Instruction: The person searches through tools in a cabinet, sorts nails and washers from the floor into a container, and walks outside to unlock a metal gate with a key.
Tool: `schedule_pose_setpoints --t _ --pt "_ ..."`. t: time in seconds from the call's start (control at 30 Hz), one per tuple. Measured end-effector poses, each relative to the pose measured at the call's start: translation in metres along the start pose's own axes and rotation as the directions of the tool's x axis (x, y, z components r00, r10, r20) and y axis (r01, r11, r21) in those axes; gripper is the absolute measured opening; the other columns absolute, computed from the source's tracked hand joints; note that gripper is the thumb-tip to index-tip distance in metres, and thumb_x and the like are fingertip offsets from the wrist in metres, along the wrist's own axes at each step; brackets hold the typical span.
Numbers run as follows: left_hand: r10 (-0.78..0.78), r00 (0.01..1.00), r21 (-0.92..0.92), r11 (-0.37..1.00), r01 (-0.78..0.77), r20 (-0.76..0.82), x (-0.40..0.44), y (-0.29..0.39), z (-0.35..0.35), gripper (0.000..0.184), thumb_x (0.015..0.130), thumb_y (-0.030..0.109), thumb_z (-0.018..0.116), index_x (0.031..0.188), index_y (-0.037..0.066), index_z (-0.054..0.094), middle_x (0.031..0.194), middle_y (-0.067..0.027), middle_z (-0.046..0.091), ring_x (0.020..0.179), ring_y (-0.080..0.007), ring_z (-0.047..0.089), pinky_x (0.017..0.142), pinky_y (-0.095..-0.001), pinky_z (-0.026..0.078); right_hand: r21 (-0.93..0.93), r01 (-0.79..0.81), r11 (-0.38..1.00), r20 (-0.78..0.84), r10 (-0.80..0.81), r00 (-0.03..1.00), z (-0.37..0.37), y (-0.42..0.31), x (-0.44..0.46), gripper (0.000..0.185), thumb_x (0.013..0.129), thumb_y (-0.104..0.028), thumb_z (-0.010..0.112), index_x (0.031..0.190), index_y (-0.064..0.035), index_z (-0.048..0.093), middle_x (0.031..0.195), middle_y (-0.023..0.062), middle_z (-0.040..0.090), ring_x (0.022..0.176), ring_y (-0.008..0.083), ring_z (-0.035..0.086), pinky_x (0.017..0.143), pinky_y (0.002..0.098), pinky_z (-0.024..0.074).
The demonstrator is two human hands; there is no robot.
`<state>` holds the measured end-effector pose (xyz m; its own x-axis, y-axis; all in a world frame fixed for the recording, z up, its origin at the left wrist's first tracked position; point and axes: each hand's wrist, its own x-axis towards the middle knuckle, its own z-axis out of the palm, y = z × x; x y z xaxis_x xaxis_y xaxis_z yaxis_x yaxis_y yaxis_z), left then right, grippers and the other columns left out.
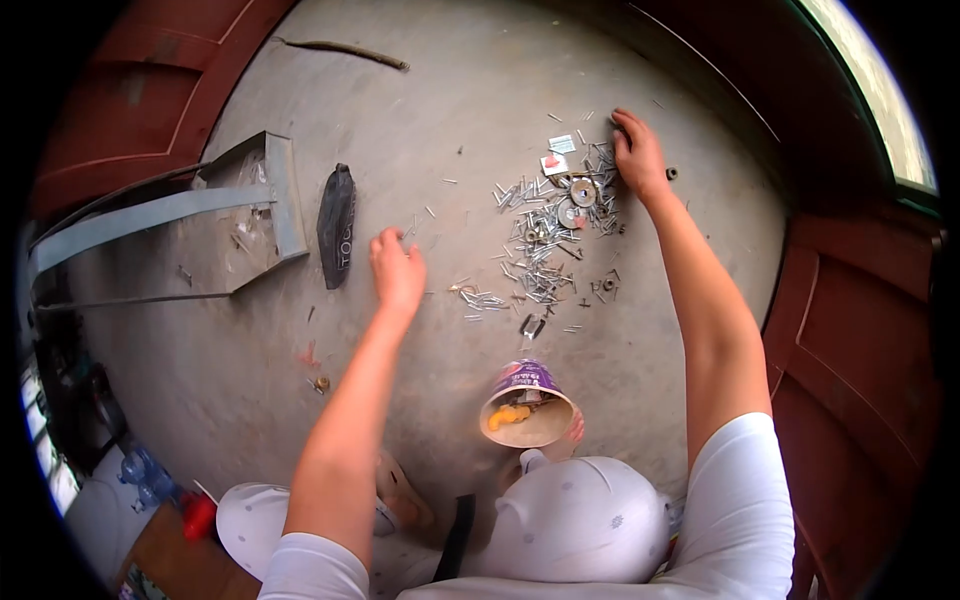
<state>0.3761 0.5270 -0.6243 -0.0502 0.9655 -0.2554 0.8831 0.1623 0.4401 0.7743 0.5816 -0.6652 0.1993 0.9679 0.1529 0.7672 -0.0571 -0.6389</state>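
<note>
My left hand [398, 271] hangs low over the concrete floor with its fingers slightly bent and apart, near a few loose nails [412, 228]. I see nothing held in it. My right hand [638, 153] reaches to the far right edge of a spread pile of nails and screws [541, 245], fingers outstretched and slightly curved beside the metal pieces. Within the pile lie round metal washers or discs [583, 191] and small plastic packets [562, 144]. A smaller cluster of nails [482, 299] sits at the pile's near left.
Close to my knees, a purple paper tub [527, 375] lies tipped with a yellow item inside. To the left are a black pouch [337, 227] and a metal dustpan [288, 195]. A stick [345, 47] lies farther off. Dark red doors [835, 330] border the floor.
</note>
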Motion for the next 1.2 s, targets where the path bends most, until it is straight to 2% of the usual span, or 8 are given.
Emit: schedule_pose_setpoints --t 0.17,0.27,0.33,0.43,0.5,0.67,0.9,1.2 --pt "0.219 0.973 -0.077 0.974 -0.213 0.079 -0.033 0.039 0.023 0.030 0.080 0.008 0.058 0.108 0.000 0.051 0.109 -0.0186 0.050 0.105 -0.0356 0.047 0.091 -0.0410 0.039 0.035 0.177 0.984 -0.046 -0.175 0.983 0.020 -0.041 -0.070 0.030 0.082 0.000 0.053 0.112 -0.0025 0.057 0.120 0.0115 0.056 0.116 0.0308 0.048 0.101 0.0385 0.0356" --pt "0.308 0.940 -0.189 0.941 -0.279 0.145 -0.051 0.055 0.030 0.030 0.081 0.010 0.057 0.108 0.000 0.051 0.106 -0.0183 0.051 0.103 -0.0353 0.048 0.090 -0.0413 0.040 0.102 0.086 0.991 -0.010 -0.086 0.996 0.019 -0.088 -0.110 0.030 0.083 -0.001 0.053 0.112 -0.0050 0.057 0.121 0.0102 0.055 0.121 0.0314 0.043 0.104 0.0388 0.0312" --pt "0.234 0.964 -0.209 0.956 -0.205 0.124 -0.044 0.062 0.022 0.030 0.081 0.011 0.057 0.108 -0.001 0.051 0.106 -0.0186 0.051 0.103 -0.0352 0.048 0.089 -0.0411 0.040 0.183 0.040 0.982 0.064 -0.052 0.997 0.015 -0.097 -0.116 0.026 0.082 -0.004 0.056 0.108 -0.0049 0.059 0.114 0.0105 0.058 0.114 0.0304 0.049 0.099 0.0386 0.0353" --pt "0.107 0.994 -0.206 0.973 -0.107 -0.007 -0.008 0.058 0.017 0.032 0.082 0.015 0.057 0.108 -0.002 0.051 0.108 -0.0196 0.051 0.103 -0.0349 0.048 0.089 -0.0410 0.040 0.025 0.118 0.993 -0.133 -0.113 0.985 0.016 -0.084 -0.066 0.023 0.081 -0.011 0.060 0.103 -0.0065 0.063 0.106 0.0112 0.060 0.103 0.0293 0.054 0.091 0.0388 0.0403" --pt "0.034 0.993 -0.136 0.989 -0.049 -0.113 0.025 0.056 0.011 0.032 0.081 0.016 0.058 0.107 -0.002 0.051 0.108 -0.0191 0.051 0.104 -0.0349 0.048 0.089 -0.0415 0.040 -0.030 0.030 0.999 -0.100 -0.032 0.994 0.021 -0.068 -0.019 0.025 0.078 -0.018 0.063 0.101 -0.0092 0.064 0.105 0.0132 0.058 0.098 0.0319 0.052 0.089 0.0395 0.0409" --pt "0.107 0.992 -0.017 0.994 -0.109 -0.072 0.062 0.057 0.029 0.029 0.080 0.016 0.060 0.104 0.001 0.052 0.106 -0.0177 0.051 0.105 -0.0346 0.049 0.090 -0.0418 0.041 -0.118 -0.101 0.988 0.055 0.108 0.993 0.045 -0.065 0.003 0.020 0.074 -0.028 0.067 0.086 -0.0124 0.070 0.100 0.0124 0.060 0.097 0.0307 0.052 0.087 0.0385 0.0418" --pt "0.315 0.945 -0.089 0.947 -0.308 0.088 0.011 0.105 0.053 0.022 0.081 0.012 0.058 0.100 0.003 0.053 0.104 -0.0168 0.052 0.102 -0.0344 0.049 0.086 -0.0426 0.043 0.018 0.080 0.997 -0.088 -0.078 0.993 0.046 -0.108 -0.093 0.008 0.070 -0.013 0.068 0.075 -0.0075 0.065 0.087 0.0092 0.057 0.085 0.0293 0.052 0.076 0.0398 0.0420" --pt "0.282 0.959 -0.339 0.905 -0.258 0.023 -0.025 0.077 0.044 0.020 0.085 0.007 0.051 0.103 0.000 0.055 0.094 -0.0136 0.058 0.080 -0.0236 0.058 0.073 -0.0334 0.047 0.180 -0.170 0.969 -0.142 0.196 0.970 0.001 -0.099 -0.132 0.004 0.076 -0.008 0.064 0.079 -0.0052 0.064 0.082 0.0087 0.060 0.074 0.0236 0.055 0.067 0.0346 0.0450"
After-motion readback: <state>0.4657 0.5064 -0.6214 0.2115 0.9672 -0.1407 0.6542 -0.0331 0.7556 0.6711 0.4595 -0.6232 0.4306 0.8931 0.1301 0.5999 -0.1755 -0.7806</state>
